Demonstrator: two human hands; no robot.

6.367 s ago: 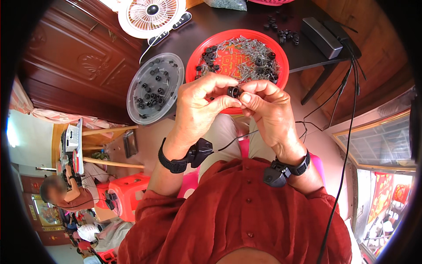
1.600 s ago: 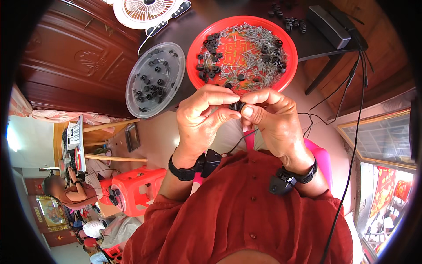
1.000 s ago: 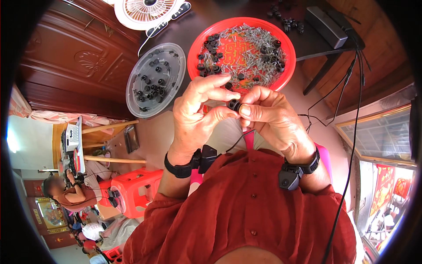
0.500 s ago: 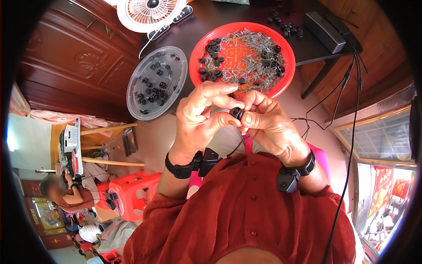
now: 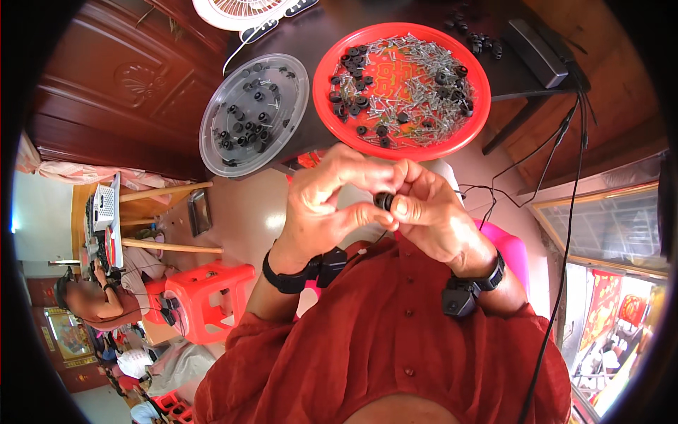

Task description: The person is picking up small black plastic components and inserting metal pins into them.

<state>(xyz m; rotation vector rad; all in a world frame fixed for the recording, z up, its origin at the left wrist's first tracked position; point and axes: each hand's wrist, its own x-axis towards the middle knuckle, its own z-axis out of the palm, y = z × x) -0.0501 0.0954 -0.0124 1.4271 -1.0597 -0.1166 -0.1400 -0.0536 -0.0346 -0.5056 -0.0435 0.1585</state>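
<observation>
The left hand (image 5: 332,205) and right hand (image 5: 431,215) meet just above the lap, both pinching one small black round part (image 5: 384,201) between thumbs and fingertips. Each wrist carries a black strap with a small black unit.

Beyond the hands stands a dark bench (image 5: 332,28); its near edge lies just past the knuckles. A red round tray (image 5: 470,127) holds grey metal pins and black parts, with a gold emblem at its centre. Just left, a clear round lid (image 5: 212,113) holds more black parts and overhangs the bench edge. A white fan (image 5: 236,10) sits farthest. Open floor lies left, by a red stool (image 5: 212,297).
</observation>
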